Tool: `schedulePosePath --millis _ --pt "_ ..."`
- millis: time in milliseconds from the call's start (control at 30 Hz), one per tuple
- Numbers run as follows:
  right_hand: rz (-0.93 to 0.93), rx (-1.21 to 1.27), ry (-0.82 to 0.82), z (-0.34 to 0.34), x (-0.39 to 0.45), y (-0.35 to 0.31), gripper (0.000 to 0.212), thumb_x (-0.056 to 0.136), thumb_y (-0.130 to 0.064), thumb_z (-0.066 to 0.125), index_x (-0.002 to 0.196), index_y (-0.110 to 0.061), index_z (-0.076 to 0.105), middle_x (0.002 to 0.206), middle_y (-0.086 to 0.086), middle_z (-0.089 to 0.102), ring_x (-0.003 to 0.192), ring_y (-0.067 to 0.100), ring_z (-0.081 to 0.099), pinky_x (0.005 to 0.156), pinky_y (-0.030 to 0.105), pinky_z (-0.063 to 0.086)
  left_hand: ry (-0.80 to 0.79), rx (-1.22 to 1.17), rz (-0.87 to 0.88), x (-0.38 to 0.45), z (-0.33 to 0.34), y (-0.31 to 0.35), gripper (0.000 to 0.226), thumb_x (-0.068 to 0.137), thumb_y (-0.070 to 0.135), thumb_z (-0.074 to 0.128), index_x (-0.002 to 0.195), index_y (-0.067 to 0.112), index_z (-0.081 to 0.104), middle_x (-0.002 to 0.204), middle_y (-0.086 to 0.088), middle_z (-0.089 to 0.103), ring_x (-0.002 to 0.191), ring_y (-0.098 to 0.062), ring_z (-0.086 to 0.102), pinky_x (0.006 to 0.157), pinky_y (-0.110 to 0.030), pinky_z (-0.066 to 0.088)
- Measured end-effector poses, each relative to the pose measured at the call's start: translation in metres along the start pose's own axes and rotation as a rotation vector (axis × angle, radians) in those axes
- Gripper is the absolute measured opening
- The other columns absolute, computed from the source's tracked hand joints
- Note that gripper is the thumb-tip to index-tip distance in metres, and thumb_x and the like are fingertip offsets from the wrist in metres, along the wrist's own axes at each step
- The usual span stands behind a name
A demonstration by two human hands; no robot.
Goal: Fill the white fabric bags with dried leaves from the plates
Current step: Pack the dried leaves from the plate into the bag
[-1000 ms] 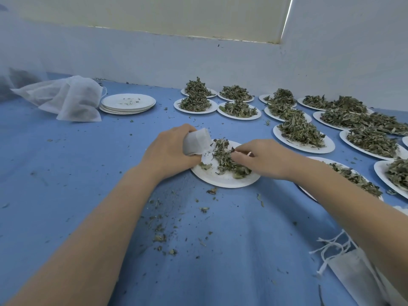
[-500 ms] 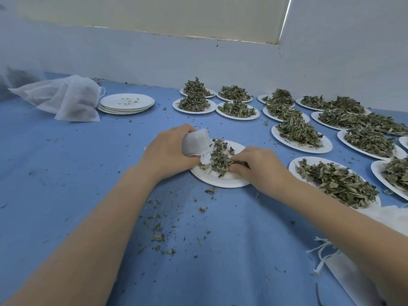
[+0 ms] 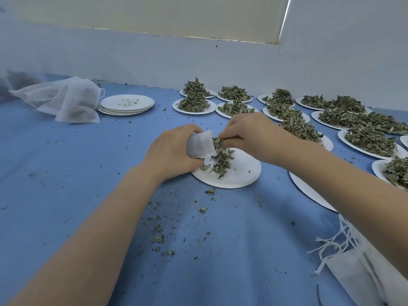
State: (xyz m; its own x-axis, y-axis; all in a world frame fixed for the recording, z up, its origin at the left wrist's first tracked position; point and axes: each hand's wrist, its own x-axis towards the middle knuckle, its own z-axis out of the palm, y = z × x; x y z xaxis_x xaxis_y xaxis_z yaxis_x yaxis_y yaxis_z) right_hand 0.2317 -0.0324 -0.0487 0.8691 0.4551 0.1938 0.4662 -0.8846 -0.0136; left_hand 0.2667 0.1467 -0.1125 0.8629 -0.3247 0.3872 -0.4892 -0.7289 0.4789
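A: White fabric bag (image 3: pixel 199 145), small, gripped in the left hand (image 3: pixel 174 152) just above the near-left rim of the paper plate (image 3: pixel 240 175), mouth turned to the right. What has changed?

B: Half a second ago the right hand (image 3: pixel 251 138) was low on the plate, gathering. Now it is raised to the bag's mouth with a pinch of dried leaves (image 3: pixel 219 141) in its curled fingertips, and the plate's right half lies bare.

A: So a handful is going in?

B: I judge so. Some leaves (image 3: pixel 220 163) trail down from the mouth onto the plate, so this plate is not yet spent.

A: And the poses?

B: Both forearms reach in from the near edge of the blue table (image 3: pixel 66 173). The left hand's fingers wrap the bag; the right hand's knuckles face up, wrist bent down toward the opening.

A: The rest?

B: Heaped plates (image 3: pixel 194 104) crowd the far right of the table, emptied plates (image 3: pixel 127 103) are stacked at the far left beside a large white bag (image 3: pixel 66 99), and flat bags with strings (image 3: pixel 357 268) lie at the near right corner.
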Motion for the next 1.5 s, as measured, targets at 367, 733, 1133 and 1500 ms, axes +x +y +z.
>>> schedulePosePath --millis 367,733,1133,1500 --pt "0.109 0.567 -0.065 -0.001 0.006 -0.006 0.026 0.084 -0.011 0.063 0.104 -0.025 0.072 0.091 0.010 0.072 0.082 0.031 0.064 0.077 0.042 0.051 0.040 -0.089 -0.029 0.001 0.003 0.000 0.053 0.065 0.054 0.073 0.109 0.031 0.056 0.094 0.011 0.062 0.087 -0.012 0.057 0.073 -0.032 0.049" --pt "0.155 0.552 0.107 0.011 0.014 -0.007 0.031 0.081 -0.012 0.068 0.070 -0.042 0.067 0.071 -0.017 0.067 0.058 -0.014 0.056 0.056 0.007 0.042 0.067 -0.223 -0.069 0.000 0.003 0.001 0.046 0.060 0.054 0.076 0.100 0.035 0.064 0.086 0.018 0.064 0.083 0.007 0.056 0.064 -0.011 0.045" --pt "0.269 0.576 0.113 0.027 0.038 -0.021 0.036 0.077 0.002 0.056 0.072 -0.030 0.071 0.058 -0.010 0.062 0.051 -0.001 0.051 0.043 0.011 0.035 0.079 -0.306 -0.070 0.000 0.008 0.010 0.028 0.062 0.042 0.076 0.078 0.031 0.056 0.069 0.019 0.060 0.067 0.005 0.054 0.053 -0.013 0.041" --pt "-0.008 0.641 -0.080 0.010 0.030 -0.013 0.030 0.083 -0.003 0.055 0.098 -0.022 0.072 0.064 -0.014 0.061 0.050 -0.003 0.047 0.048 0.008 0.035 0.136 -0.323 -0.013 0.000 -0.003 0.008 0.034 0.060 0.045 0.080 0.078 0.043 0.051 0.074 0.028 0.059 0.072 0.012 0.052 0.055 -0.004 0.036"
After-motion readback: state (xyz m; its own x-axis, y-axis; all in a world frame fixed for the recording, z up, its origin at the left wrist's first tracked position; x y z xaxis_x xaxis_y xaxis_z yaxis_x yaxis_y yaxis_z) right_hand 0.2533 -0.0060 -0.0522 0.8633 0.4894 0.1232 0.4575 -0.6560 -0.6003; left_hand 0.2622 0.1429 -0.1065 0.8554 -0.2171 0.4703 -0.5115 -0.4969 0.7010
